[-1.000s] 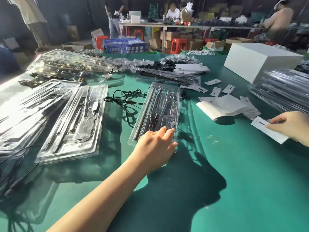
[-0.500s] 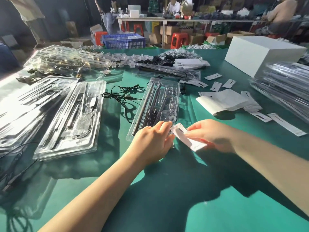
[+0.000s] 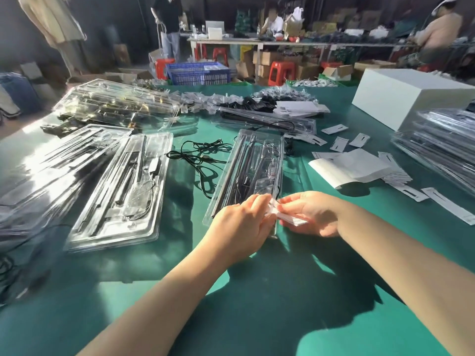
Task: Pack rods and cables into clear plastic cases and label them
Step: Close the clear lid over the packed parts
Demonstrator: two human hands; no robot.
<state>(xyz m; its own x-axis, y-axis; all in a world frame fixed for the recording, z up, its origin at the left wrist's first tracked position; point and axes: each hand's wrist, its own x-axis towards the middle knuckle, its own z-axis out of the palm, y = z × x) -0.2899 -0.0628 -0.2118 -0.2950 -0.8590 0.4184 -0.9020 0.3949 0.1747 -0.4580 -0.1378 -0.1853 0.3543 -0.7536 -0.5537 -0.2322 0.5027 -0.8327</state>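
Both hands now meet at the near end of the case (image 3: 253, 173): the right hand (image 3: 312, 213) has carried over a label (image 3: 290, 219), pinching it, while the left hand (image 3: 241, 224) fingers curl onto its other end. Labelling looks about to begin. The case is glossy, rigid clear plastic; the label is thin white paper.

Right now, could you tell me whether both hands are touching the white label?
Touching. The head view shows the right hand pinching the white label, and the left hand fingertips meeting its other end above the clear case.
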